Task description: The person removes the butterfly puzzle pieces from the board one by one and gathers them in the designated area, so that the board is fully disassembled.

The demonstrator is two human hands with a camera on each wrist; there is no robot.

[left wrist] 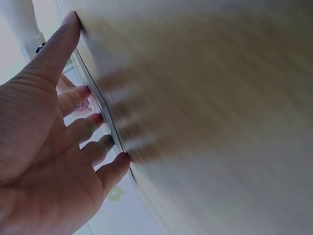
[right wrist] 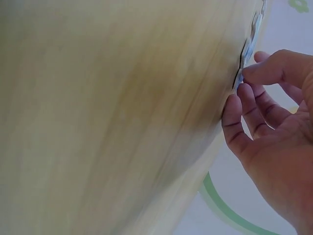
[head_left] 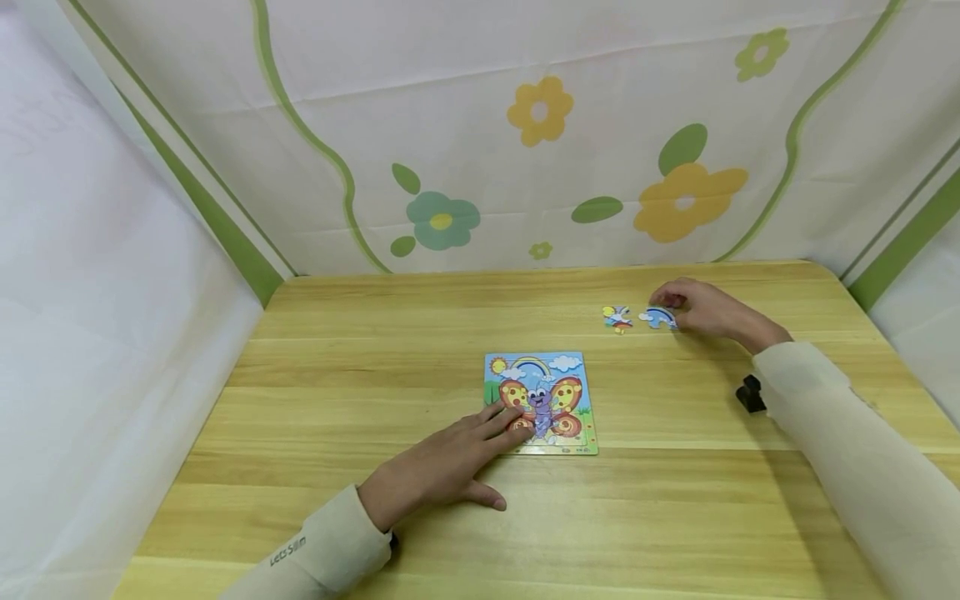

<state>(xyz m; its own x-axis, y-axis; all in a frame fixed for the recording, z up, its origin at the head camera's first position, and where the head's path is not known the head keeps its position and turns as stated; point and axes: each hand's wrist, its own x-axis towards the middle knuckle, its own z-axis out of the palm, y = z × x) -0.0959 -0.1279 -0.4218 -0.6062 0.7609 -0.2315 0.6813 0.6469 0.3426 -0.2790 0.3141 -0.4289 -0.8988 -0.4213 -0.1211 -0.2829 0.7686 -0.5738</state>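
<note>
On the table lies a square butterfly puzzle [head_left: 568,363] with a sun, a rainbow and clouds along its top. My left hand [head_left: 465,454] rests on its lower left part with fingers spread, the thumb out on the wood. In the left wrist view, the fingertips [left wrist: 120,164] of this hand touch the puzzle board's edge [left wrist: 105,110]. Farther back on the right, my right hand [head_left: 701,308] pinches a rainbow puzzle piece [head_left: 658,315] with curled fingers, low at the tabletop. The right wrist view shows the thumb against the piece [right wrist: 238,77], seen edge-on.
Just left of the rainbow piece lie other loose puzzle pieces [head_left: 618,318], showing yellow, white and red. A white cloth wall [head_left: 487,158] with printed flowers stands along the back edge of the wooden table [head_left: 360,358]. More cloth hangs at both sides.
</note>
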